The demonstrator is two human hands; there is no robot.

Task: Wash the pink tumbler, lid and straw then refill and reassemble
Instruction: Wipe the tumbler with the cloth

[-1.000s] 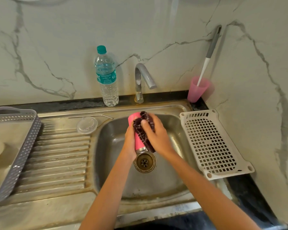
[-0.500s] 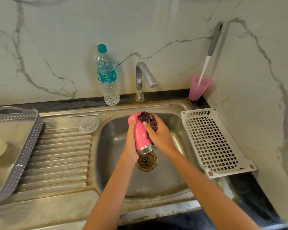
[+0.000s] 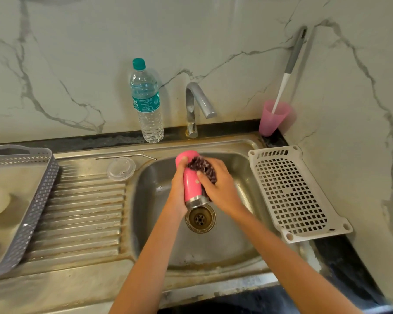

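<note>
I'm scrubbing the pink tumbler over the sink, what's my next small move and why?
Probably rotate the tumbler in your left hand: the scrubber under your right hand covers only its right side, leaving the facing pink side bare.

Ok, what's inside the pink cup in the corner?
A white and grey handle stands in the cup, leaning on the wall. Its lower end is hidden.

Steel sink unit (image 3: 77,223): ribbed drainboard left, basin right. Grey basket (image 3: 39,200) far left on drainboard; clear lid (image 3: 121,168) and metal straw (image 3: 123,156) at its far edge. Dark counter (image 3: 100,140) behind: water bottle (image 3: 148,105), pink cup (image 3: 271,118) far right. White perforated tray (image 3: 290,193) right of basin.
</note>
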